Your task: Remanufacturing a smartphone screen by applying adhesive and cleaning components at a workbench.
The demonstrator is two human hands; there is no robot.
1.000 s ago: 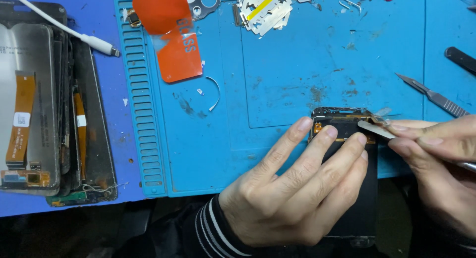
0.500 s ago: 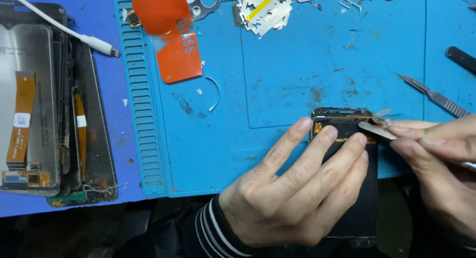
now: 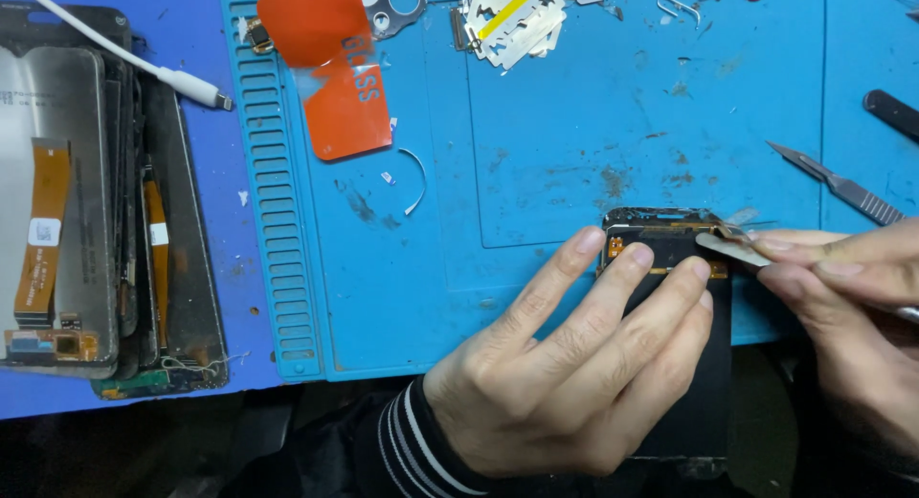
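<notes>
My left hand lies flat, fingers spread, pressing the dark phone screen at the lower right of the blue mat. My right hand pinches a thin blade against the screen's top edge.

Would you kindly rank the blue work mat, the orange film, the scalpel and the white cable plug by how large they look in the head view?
1. Blue work mat, by far the largest.
2. Orange film.
3. Scalpel.
4. White cable plug, the smallest.
</notes>
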